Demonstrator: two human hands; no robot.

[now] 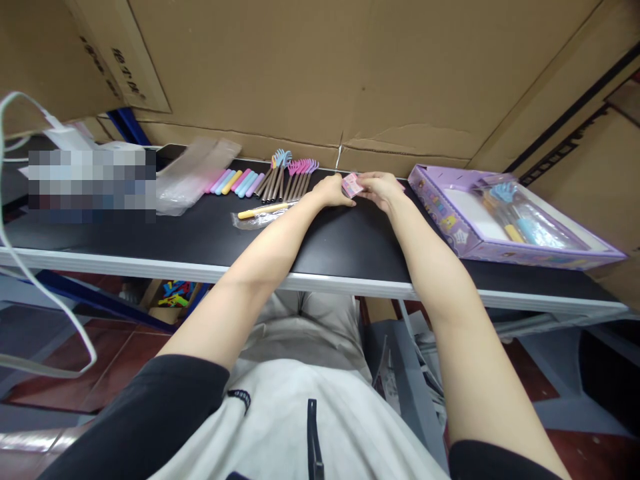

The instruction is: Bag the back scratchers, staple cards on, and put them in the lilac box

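Near the table's back edge my left hand (332, 192) and my right hand (383, 189) are close together with a small pink printed card (352, 185) between them. The fingers of both hands are closed at the card's edges. A bit of pink also shows beyond my right hand. Left of my hands lie several back scratchers (299, 177) with blue and pink claw heads and brown shafts. Beside them is a row of pastel handles (235, 183). Closer to my left forearm, a yellow handle (263, 211) rests in a clear plastic sleeve, partly hidden by the arm.
A purple display box (463, 243) on the right holds bagged back scratchers (520, 210). Clear plastic bags (193, 177) lie on the left, near a white cable (47, 283). Tall cardboard (350, 73) stands behind the black table (350, 250). Below is a carton of colourful pieces (175, 293).
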